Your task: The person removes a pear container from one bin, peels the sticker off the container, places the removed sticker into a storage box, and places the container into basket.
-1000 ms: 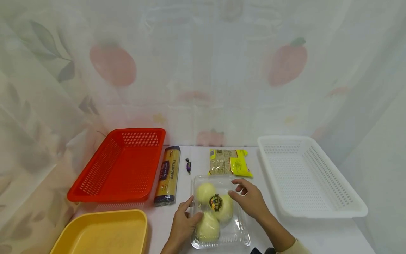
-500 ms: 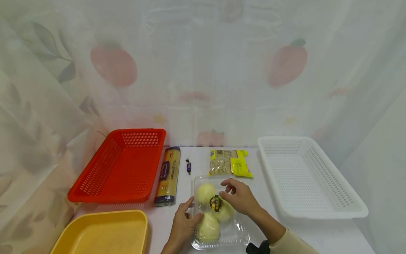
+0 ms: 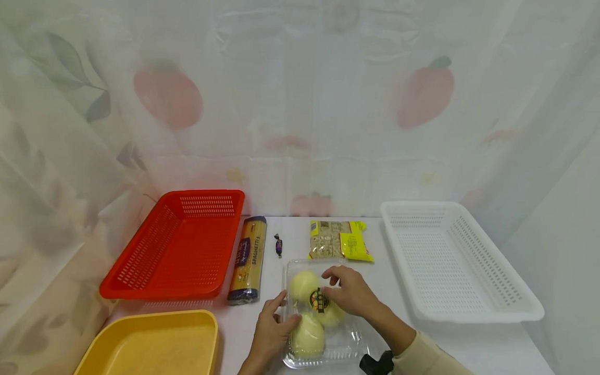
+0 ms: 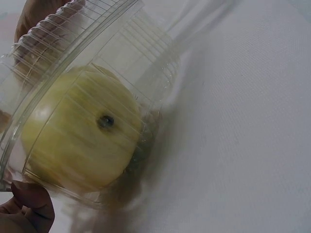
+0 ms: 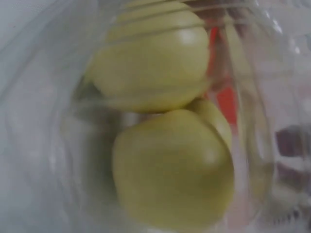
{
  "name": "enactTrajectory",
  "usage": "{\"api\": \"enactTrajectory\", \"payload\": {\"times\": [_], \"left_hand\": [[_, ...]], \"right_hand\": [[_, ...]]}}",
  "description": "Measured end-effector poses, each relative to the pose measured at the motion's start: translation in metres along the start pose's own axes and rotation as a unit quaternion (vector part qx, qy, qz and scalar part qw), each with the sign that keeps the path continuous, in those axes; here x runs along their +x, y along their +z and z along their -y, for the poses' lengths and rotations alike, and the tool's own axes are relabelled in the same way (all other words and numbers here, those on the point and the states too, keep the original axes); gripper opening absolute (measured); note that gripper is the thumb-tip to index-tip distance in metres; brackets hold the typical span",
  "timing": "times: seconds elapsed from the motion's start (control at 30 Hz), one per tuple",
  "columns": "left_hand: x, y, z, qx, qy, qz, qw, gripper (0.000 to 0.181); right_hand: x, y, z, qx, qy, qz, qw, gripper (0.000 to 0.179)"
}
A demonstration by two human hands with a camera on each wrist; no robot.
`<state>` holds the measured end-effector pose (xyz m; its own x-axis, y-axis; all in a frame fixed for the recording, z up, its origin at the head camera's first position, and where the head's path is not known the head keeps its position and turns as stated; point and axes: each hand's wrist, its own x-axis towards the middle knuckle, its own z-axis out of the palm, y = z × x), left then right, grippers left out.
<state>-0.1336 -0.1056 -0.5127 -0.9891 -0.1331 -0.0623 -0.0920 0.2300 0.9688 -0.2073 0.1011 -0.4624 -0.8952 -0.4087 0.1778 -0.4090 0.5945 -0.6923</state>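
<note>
our left hand grips the left edge of a clear box of pale fruits, lying toward three o'clock. its sticker is too small to read; the pack at the box's ten o'clock says "spaghetti". our right hand arches over the box, thumb and forefinger apart.

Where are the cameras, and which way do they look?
Head: on the person's head, facing forward and down at the clear box; left hand and right hand show.
Left wrist: worn there, looking through the box's side at one fruit; some fingers show at left.
Right wrist: worn there, peering through the box at blurry fruits; no hand is clear.
Both wrist views share the box and fruit.
</note>
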Motion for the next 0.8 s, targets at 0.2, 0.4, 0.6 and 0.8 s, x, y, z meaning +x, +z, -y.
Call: {"api": "enactTrajectory", "payload": {"times": [0.2, 0.4, 0.6, 0.8], "left_hand": [[-0.001, 0.000, -0.001, 0.005, -0.004, 0.000, 1.0000, 0.072], [-0.001, -0.001, -0.001, 0.013, -0.010, -0.001, 0.9999, 0.072], [-0.001, -0.001, 0.000, 0.009, -0.004, -0.001, 0.9999, 0.072], [-0.001, 0.000, -0.001, 0.005, -0.002, 0.000, 1.0000, 0.072]], "right_hand": [[0.002, 0.003, 0.003, -0.030, 0.003, 0.019, 0.9994, 0.021], [0.002, 0.005, 0.005, -0.051, 0.002, 0.022, 0.9985, 0.017], [0.001, 0.009, 0.003, -0.073, 0.013, 0.013, 0.9971, 0.013], [-0.002, 0.012, 0.005, -0.100, 0.039, -0.007, 0.9942, 0.010]]}}
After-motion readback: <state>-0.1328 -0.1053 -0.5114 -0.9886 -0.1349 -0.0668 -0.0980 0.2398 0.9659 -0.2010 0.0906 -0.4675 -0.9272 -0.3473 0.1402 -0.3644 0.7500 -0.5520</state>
